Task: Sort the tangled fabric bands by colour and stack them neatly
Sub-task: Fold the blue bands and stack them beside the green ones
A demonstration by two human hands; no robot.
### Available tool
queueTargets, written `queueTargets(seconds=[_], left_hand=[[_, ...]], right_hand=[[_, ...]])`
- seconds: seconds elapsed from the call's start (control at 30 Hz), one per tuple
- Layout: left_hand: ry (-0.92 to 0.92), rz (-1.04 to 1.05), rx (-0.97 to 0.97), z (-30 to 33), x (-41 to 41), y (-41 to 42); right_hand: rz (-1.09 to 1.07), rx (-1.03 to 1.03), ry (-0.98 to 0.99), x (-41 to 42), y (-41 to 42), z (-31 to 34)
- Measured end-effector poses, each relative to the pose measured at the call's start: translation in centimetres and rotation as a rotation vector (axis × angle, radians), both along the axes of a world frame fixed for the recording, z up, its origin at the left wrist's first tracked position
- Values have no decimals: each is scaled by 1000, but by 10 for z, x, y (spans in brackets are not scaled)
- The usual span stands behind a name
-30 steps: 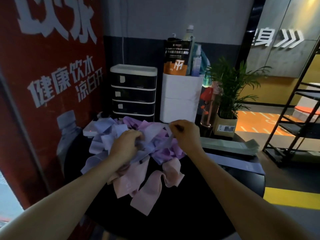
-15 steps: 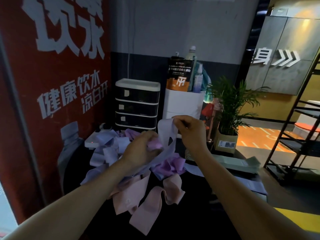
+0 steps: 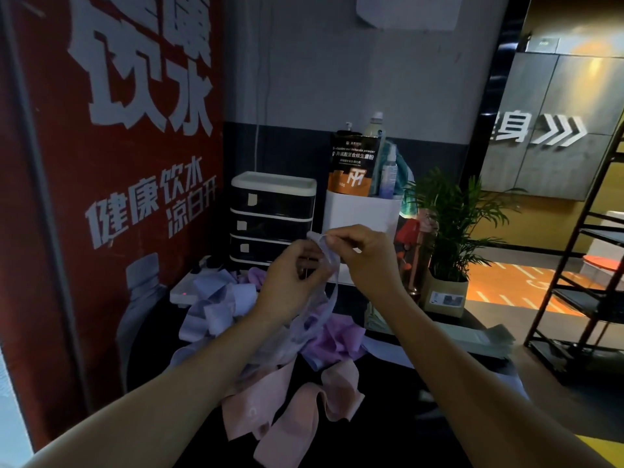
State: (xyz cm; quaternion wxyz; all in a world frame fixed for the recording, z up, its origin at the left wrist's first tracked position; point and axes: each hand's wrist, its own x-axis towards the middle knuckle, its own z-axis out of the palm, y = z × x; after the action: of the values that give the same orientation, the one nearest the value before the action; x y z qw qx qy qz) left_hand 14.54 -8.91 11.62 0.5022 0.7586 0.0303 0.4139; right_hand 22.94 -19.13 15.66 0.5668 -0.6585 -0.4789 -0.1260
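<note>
Both hands lift one pale lilac band above the tangled pile.

The right hand [image 3: 363,256] pinches the top end of the lilac band [image 3: 324,292] between thumb and fingertips, and the left hand [image 3: 290,282], close beside it, grips the same band just lower; the band hangs down from them in a twisted loop. Below and left of the hands lies the heap of bands [image 3: 219,305] on the dark table [image 3: 388,417]: pale blue ones left of the left wrist, purple ones [image 3: 337,336] under the hands, pink ones [image 3: 297,410] between the forearms. A flat stack of pale green bands [image 3: 472,337] lies right of the right forearm.
</note>
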Motion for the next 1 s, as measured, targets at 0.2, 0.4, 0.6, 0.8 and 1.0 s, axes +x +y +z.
queueTargets(seconds=[0.2,0.4,0.6,0.8,1.0], left_hand=[[-57,172,164,-4,-11,18],[-16,79,122,2,-10,3],[-99,134,229,6,-13,13],[52,-83,156,14,-26,32],[116,-22,140,27,-37,47]], right_hand=[[60,-49,26,-2,-2,13],[130,-93,54,-12,-3,13],[149,-67,103,-8,-9,16],[159,13,324,10,-22,15],[162,-54,385,20,-31,13]])
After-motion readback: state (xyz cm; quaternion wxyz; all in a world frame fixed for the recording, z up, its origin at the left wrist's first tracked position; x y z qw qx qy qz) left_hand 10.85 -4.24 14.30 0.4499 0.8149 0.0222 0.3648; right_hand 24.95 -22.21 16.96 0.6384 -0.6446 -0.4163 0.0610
